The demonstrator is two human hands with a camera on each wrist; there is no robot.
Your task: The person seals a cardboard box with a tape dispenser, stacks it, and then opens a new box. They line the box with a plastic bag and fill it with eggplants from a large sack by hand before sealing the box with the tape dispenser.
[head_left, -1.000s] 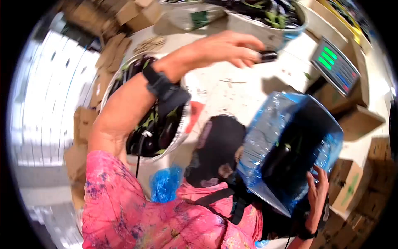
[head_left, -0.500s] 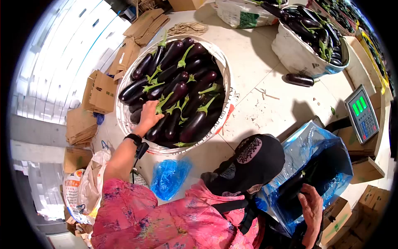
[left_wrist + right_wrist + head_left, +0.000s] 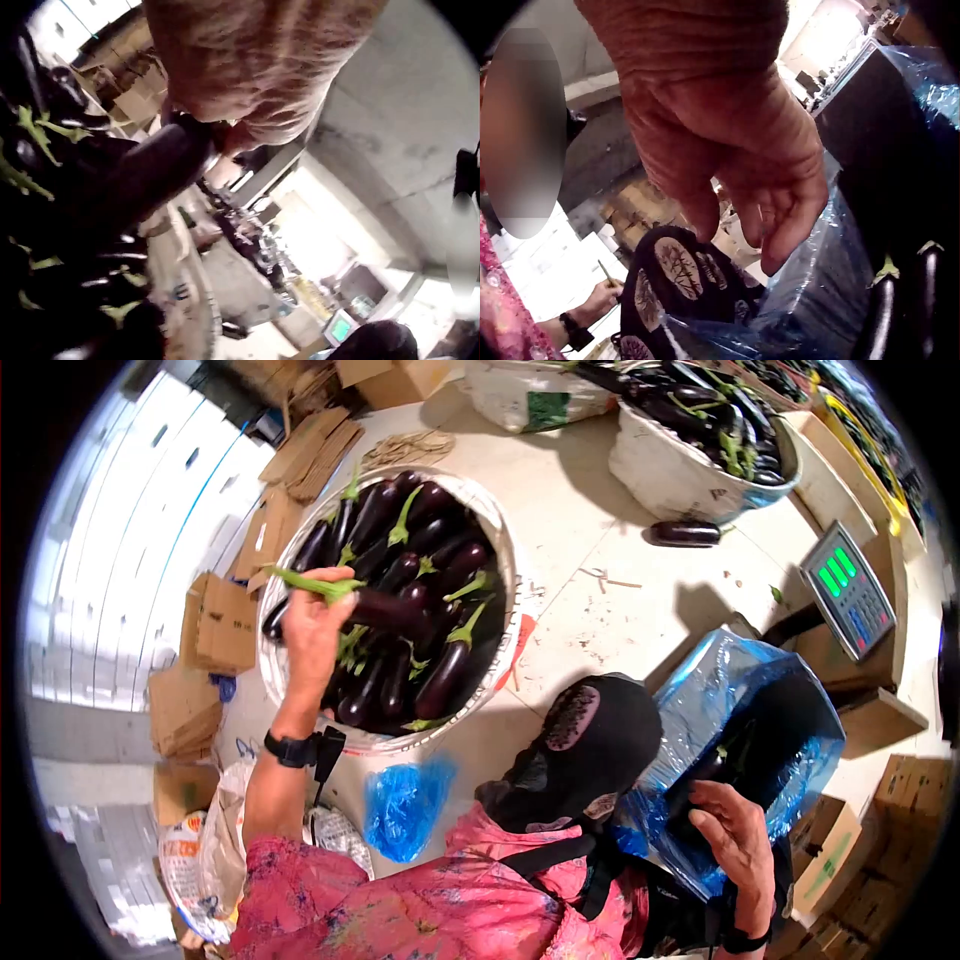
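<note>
In the head view my left hand pinches an eggplant by its green stem, over a round white basket full of eggplants. The left wrist view has this eggplant hanging below the hand. My right hand, holding nothing, hangs with loosely bent fingers at the near side of a box lined with blue plastic. Eggplants lie inside that box in the right wrist view, beside the hand.
A digital scale display stands beyond the box. At the back are a white sack of eggplants and a single eggplant on the floor. Blue plastic lies near the basket, with cardboard boxes on the left.
My left hand reached from the floor area into the basket, took hold of an eggplant by the stem and raised it. My right hand moved from the box's right edge to its near side.
</note>
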